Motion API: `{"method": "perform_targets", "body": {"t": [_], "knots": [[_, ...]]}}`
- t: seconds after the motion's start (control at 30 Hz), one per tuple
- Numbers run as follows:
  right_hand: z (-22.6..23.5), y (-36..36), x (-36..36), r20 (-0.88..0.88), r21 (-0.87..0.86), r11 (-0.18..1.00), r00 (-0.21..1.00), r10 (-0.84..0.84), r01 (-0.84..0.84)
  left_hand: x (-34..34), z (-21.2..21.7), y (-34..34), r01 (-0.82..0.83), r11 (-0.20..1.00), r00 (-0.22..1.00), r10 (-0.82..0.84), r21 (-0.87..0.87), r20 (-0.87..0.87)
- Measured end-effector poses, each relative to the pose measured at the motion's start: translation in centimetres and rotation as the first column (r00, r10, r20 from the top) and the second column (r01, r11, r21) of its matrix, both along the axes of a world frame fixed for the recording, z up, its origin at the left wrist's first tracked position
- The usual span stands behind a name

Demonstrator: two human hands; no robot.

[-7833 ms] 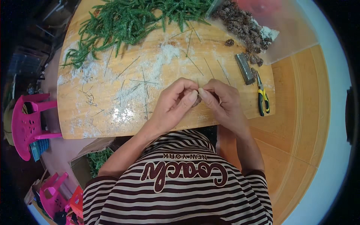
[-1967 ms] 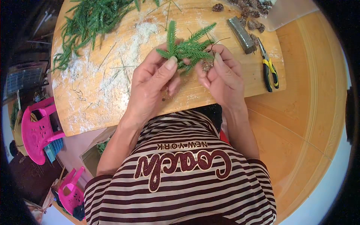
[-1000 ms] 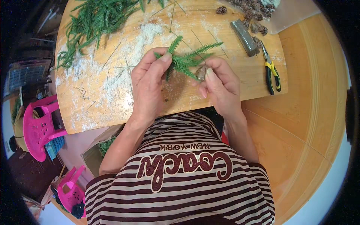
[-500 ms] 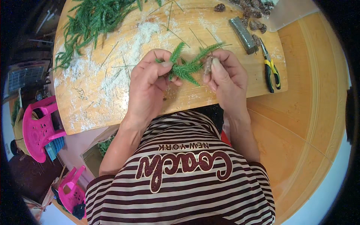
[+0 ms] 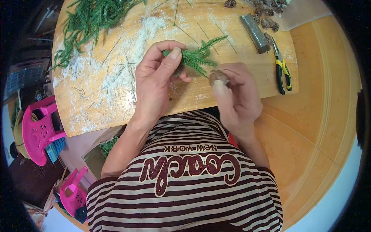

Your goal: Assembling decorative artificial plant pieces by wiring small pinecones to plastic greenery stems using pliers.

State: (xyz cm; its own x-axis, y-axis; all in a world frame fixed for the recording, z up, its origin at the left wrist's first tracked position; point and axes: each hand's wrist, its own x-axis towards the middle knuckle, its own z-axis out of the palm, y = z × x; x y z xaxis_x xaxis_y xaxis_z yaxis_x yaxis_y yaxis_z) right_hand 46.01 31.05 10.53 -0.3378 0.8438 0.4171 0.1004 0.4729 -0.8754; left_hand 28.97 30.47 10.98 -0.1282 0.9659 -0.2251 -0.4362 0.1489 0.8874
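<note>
My left hand point(image 5: 156, 79) pinches a small bunch of green fir-like sprigs point(image 5: 199, 56) between thumb and fingers, held just above the pale wooden board point(image 5: 96, 92). My right hand point(image 5: 235, 96) grips a small brown pine cone point(image 5: 218, 77) at the sprigs' lower end, with a thin wire showing beside it. Both hands meet over the board's near edge, close to my striped shirt.
A heap of green sprigs point(image 5: 92, 19) lies at the board's far left, with white dust and several thin wires point(image 5: 123, 58) around it. More pine cones point(image 5: 266, 15), a grey bar-shaped bundle point(image 5: 254, 33) and yellow-handled pliers point(image 5: 282, 69) lie at right. Pink plastic stools point(image 5: 36, 129) stand below left.
The two hands have drawn slightly apart: my right hand with the cone has dropped toward me, while the left keeps the sprigs up. Earlier I held only a small piece, without sprigs.
</note>
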Motion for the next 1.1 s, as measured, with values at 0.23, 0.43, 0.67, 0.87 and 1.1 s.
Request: {"method": "perform_targets", "body": {"t": [0.23, 0.43, 0.67, 0.87, 1.1], "knots": [[-1.2, 0.4, -1.7, 0.017, -0.117, 0.993, 0.999, -0.033, 0.035, 0.1, 0.1, -0.3, -0.006, 0.997, 0.999, 0.003, 0.071, 0.039], [-1.1, 0.7, -1.6, 0.069, -0.148, 0.988, 0.997, -0.029, 0.038, 0.2, -0.1, -0.6, -0.029, 0.996, 0.995, 0.037, 0.085, -0.097], [-0.3, -0.2, -2.0, -0.058, -0.163, 0.987, 0.998, -0.026, 0.016, -0.2, -0.9, -0.4, -0.093, 0.995, 0.995, 0.091, 0.035, 0.05], [-0.7, -0.2, -2.0, 0.109, -0.113, 0.992, 0.993, -0.042, 0.055, 0.0, -0.7, -0.5, -0.12, 0.991, 0.991, 0.116, 0.059, 0.07], [-0.7, -0.3, -2.5, 0.098, -0.13, 0.989, 0.994, -0.051, 0.064, 0.1, -0.8, -0.7, -0.135, 0.987, 0.99, 0.13, 0.091, 0.056]]}}
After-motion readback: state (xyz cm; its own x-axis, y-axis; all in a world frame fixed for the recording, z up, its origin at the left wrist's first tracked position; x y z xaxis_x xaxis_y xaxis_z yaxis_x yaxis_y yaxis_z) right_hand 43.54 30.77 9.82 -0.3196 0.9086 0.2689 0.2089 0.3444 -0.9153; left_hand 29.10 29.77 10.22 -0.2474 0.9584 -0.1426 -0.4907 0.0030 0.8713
